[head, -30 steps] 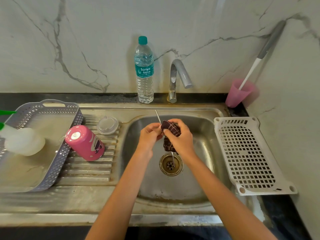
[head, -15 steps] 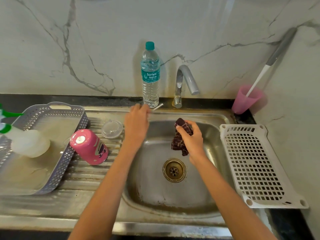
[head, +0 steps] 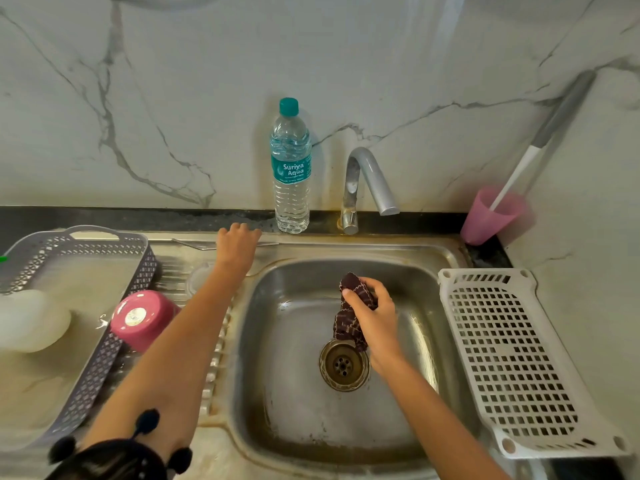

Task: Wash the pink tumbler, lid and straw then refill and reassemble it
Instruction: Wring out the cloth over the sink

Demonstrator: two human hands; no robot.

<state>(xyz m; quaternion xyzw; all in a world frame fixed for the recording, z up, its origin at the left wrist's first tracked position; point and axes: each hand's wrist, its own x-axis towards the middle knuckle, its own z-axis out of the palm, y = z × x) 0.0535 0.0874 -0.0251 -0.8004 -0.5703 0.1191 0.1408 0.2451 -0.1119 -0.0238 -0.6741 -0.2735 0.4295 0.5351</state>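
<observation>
The left hand [head: 239, 247] reaches out to the back rim of the sink [head: 294, 393], palm down, fingertips bent onto the steel. The clear straw [head: 195, 244] lies flat along that rim and passes under the hand, its two ends showing on either side. Whether the fingers pinch the straw or only rest on it cannot be told from this head view.

The right hand [head: 374, 317] is clenched round a dark maroon cloth [head: 348, 320], which hangs bunched from the fingers over the basin, just above the drain [head: 343, 365].

The pink tumbler [head: 145, 318] lies on its side on the ribbed drainboard [head: 218, 358], base toward the camera, touching the wall of the grey perforated basket [head: 90, 375]. The left forearm crosses in front of the tumbler and hides its mouth. The clear lid [head: 198, 278] sits on the drainboard beyond the tumbler, partly covered by the same forearm.

A white plastic bottle [head: 31, 320] lies inside the basket. On the dark desk [head: 104, 218] behind the sink a capped water bottle [head: 291, 168] stands upright, just left of the tap [head: 367, 181]. In the right corner a pink cup [head: 491, 216] holds a brush handle [head: 540, 143] that leans against the marble wall. A white slotted tray [head: 512, 358] lies on the desk to the right of the basin
</observation>
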